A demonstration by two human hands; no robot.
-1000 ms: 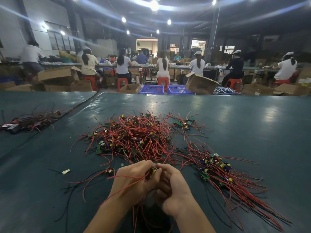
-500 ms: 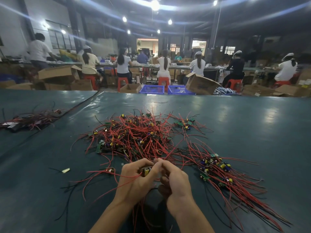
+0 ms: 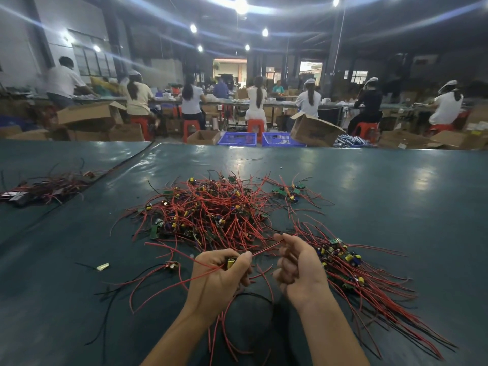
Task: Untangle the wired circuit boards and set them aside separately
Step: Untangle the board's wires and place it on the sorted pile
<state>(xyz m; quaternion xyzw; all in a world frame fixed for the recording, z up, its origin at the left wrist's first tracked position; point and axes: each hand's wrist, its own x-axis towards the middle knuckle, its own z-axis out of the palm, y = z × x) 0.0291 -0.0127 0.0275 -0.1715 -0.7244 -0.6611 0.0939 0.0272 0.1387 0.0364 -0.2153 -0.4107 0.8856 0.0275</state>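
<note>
Red insulated wires lie across the dark teal, slightly glossy bench (image 3: 396, 196). Toward its middle they knot into a tangled pile (image 3: 211, 210) where small green boards and yellow cylindrical parts are half buried, so their number cannot be made out.

Close to the near edge, the left hand (image 3: 219, 276) grips one circuit board (image 3: 230, 262). Curled fingers cover nearly all of it, leaving only a yellowish barrel-shaped part showing beside the thumb. A red wire (image 3: 266, 248) runs taut from that board to the right hand (image 3: 298, 270), which pinches it between thumb and forefinger, the other fingers curled. The two hands are apart, and both forearms are cut off by the bottom of the view. More thin red and black leads trail beneath the wrists, partly hidden.

Just beside the right hand, toward the right edge, lies a combed bundle (image 3: 343, 260) with its boards grouped at one end and its wires fanned toward the near right corner. A loose board (image 3: 171, 265) sits just left of the left hand, with a pale scrap (image 3: 103, 266) further left. At the left edge a dim second heap (image 3: 47, 186) is hard to read.
</note>
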